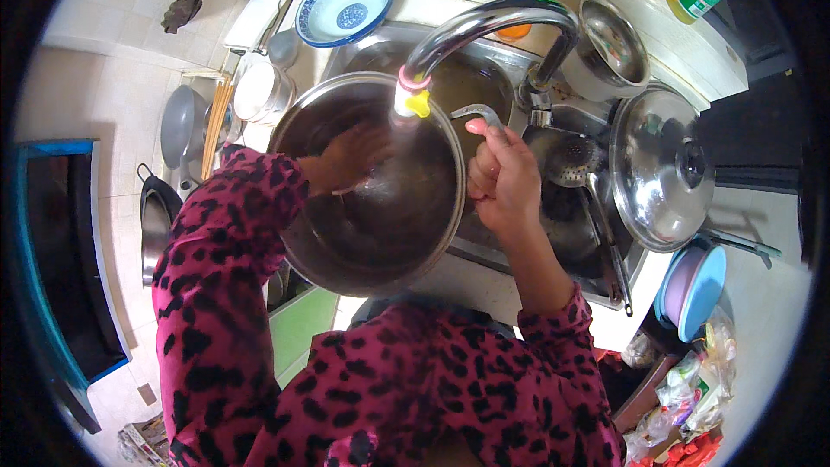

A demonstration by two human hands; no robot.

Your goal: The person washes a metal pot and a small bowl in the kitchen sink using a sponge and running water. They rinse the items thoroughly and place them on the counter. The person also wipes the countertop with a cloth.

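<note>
A large metal pot (382, 253) stands tilted at the sink's near left, its wide mouth facing me. My left hand (353, 152) reaches inside it, fingers stretched out and thumb apart, with nothing visible in the grasp; shade blurs the detail. Above the pot's mouth hangs the chrome faucet (499, 10), ending in a white nozzle (412, 94) with a pink ring and a yellow lever. A pale stream seems to fall from it into the pot. Just right of the rim, my right hand (502, 172) is closed around a curved, greyish, shiny piece (480, 110), which I cannot identify.
Behind the pot lies the steel sink (480, 81). A perforated ladle (574, 162) and a domed pot lid (661, 168) are on the right, with a metal bowl (613, 45) behind. Blue-patterned bowls (343, 6) stand at the back, chopsticks (217, 130) at left.
</note>
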